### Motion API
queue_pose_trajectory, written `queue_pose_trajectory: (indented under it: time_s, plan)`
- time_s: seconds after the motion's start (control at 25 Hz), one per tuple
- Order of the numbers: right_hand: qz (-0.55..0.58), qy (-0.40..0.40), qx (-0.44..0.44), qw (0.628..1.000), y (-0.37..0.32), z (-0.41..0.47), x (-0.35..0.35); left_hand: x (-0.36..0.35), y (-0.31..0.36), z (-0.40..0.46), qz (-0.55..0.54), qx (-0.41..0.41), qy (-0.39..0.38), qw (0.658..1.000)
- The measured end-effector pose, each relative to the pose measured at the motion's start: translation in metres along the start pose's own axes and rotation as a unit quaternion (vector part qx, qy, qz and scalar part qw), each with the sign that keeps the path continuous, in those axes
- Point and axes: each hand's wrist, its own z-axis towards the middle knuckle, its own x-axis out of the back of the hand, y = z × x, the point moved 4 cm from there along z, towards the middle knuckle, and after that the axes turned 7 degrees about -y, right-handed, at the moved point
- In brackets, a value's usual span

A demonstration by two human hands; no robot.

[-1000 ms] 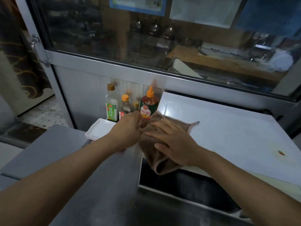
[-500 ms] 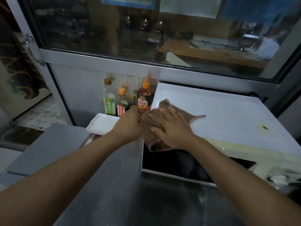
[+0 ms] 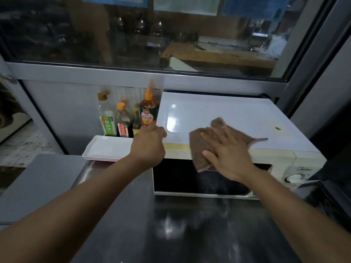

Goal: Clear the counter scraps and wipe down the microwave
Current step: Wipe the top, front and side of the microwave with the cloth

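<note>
A white microwave [image 3: 237, 112] stands on the steel counter [image 3: 171, 230], its dark door facing me. A brown cloth [image 3: 201, 141] lies over the front edge of its top. My right hand [image 3: 229, 154] presses flat on the cloth with spread fingers. My left hand [image 3: 150, 143] is at the microwave's front left corner, fingers curled against the edge of the top. A small reddish stain [image 3: 277, 128] marks the top at the right.
Several sauce bottles [image 3: 129, 118] stand against the wall left of the microwave, behind a stack of white rectangular plates [image 3: 106, 148]. A grey board [image 3: 38, 185] lies at the left. A glass window [image 3: 152, 35] runs above. The microwave's dial [image 3: 293, 177] is at the right.
My right hand has slid the cloth rightward along the microwave's front edge, away from the left corner. My left hand stayed at that corner. The camera has shifted to the right.
</note>
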Motion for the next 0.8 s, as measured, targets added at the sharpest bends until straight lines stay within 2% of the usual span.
queue_pose_trajectory:
  time_s: [0.08,0.16,0.28,0.44,0.52,0.6,0.72,0.8]
  plan:
    - [0.003,0.015,0.027,1.000,-0.033,0.010,-0.001,-0.003,0.015,0.002,0.040,-0.014,-0.002,0.999]
    - [0.013,-0.002,0.068,0.998,-0.041,0.012,-0.003,-0.007,0.028,0.006,0.042,-0.019,-0.009,0.999]
    - [0.028,-0.012,0.079,0.996,0.017,-0.007,-0.001,-0.015,0.046,0.014,0.032,-0.017,-0.022,0.999]
    - [0.066,-0.017,-0.069,0.995,0.132,-0.045,0.002,-0.027,0.075,0.027,0.033,-0.028,-0.036,0.998]
    - [0.063,-0.036,-0.139,0.988,0.152,-0.047,-0.001,-0.033,0.089,0.033,0.036,-0.030,-0.039,0.998]
    - [0.075,-0.041,-0.165,0.983,0.141,-0.036,-0.003,-0.039,0.102,0.040,0.038,-0.030,-0.046,0.998]
    - [0.089,-0.014,-0.058,0.994,0.089,-0.020,-0.007,-0.047,0.119,0.048,0.052,-0.032,-0.053,0.997]
    - [0.078,-0.010,0.010,0.997,0.083,-0.022,-0.006,-0.052,0.129,0.054,0.067,-0.035,-0.061,0.995]
